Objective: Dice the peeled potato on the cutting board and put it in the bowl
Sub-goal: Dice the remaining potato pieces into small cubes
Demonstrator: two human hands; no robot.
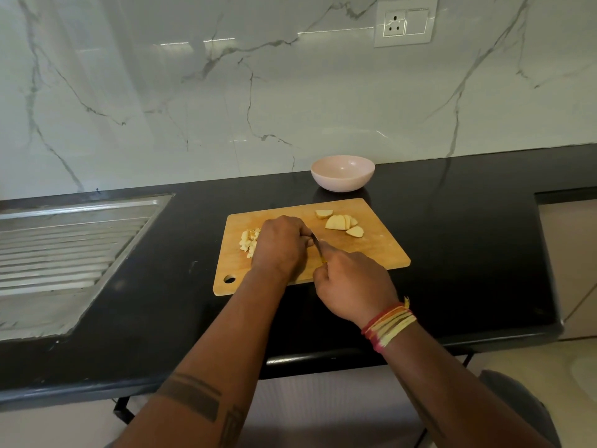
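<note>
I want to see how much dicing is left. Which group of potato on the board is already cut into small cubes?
The pile of small cubes at the board's left side, beside the left hand. The slices on the far right are still large half-rounds.

I can read no words, brands or numbers anywhere in front of me. The socket plate (405,22) on the wall shows only its pin holes and a blank switch. The dark bands tattooed on my left forearm (193,396) might hold a pattern, but no letters come clear.
</note>
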